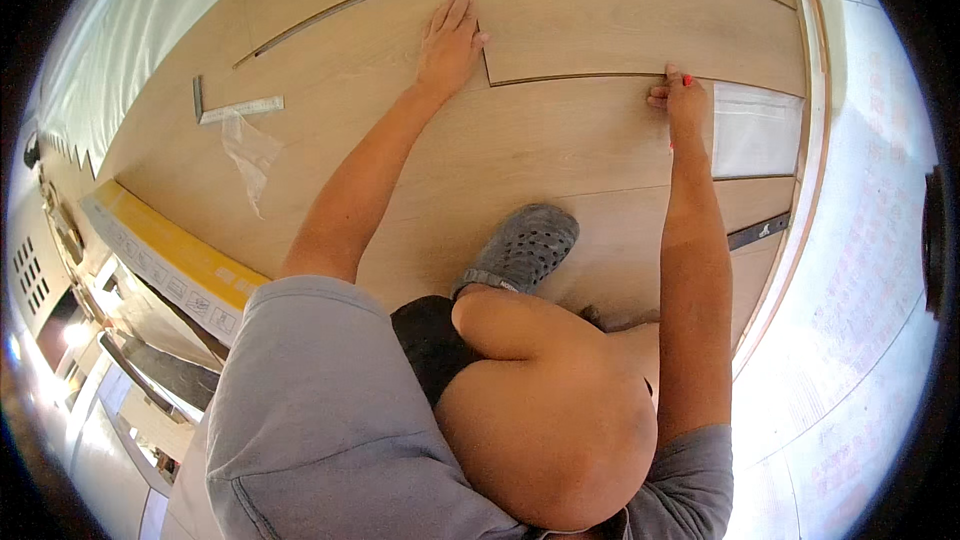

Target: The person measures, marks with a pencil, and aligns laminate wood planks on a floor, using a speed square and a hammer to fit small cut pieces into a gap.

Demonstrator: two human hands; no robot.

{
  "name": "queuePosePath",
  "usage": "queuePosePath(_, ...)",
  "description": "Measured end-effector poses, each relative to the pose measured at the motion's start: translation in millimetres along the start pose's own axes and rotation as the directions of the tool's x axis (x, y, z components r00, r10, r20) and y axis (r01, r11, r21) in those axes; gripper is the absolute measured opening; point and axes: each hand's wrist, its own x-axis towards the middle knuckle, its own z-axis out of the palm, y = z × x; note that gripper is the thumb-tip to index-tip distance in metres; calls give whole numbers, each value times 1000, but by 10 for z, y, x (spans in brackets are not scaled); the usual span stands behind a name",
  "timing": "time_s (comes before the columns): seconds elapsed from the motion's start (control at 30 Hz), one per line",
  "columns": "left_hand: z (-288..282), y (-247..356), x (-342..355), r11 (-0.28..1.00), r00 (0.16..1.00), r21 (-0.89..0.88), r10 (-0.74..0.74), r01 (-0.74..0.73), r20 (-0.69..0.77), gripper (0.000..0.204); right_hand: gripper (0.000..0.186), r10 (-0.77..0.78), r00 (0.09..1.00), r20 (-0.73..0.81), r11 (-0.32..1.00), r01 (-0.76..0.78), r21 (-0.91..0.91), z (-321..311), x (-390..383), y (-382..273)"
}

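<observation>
My left hand presses down with its fingers stretched out, at the left end of a loose-looking light wood-look floor plank. My right hand is at the near edge of that plank, toward its right end. Its fingers are closed around a slim pen-like stick with red ends, mostly hidden by the hand. Just right of this hand is a whitish gap between the laid planks. Whether the plank lies on top of the others or level with them, I cannot tell.
A metal try square and a crumpled clear plastic piece lie to the left. A yellow and white carton stands nearer. A dark metal bar lies by the right wall edge. My grey clog rests mid-floor.
</observation>
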Motion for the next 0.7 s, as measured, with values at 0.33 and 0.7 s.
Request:
queuePosePath(0.33,-42,637,50,358,591,-543,-729,760,345,61,37,29,956,-293,997,-5,83,-413,510,370)
queuePosePath(0.7,-133,604,327,-135,464,-764,-724,631,511,38,21,194,924,-330,884,-19,467,-924,1125,406)
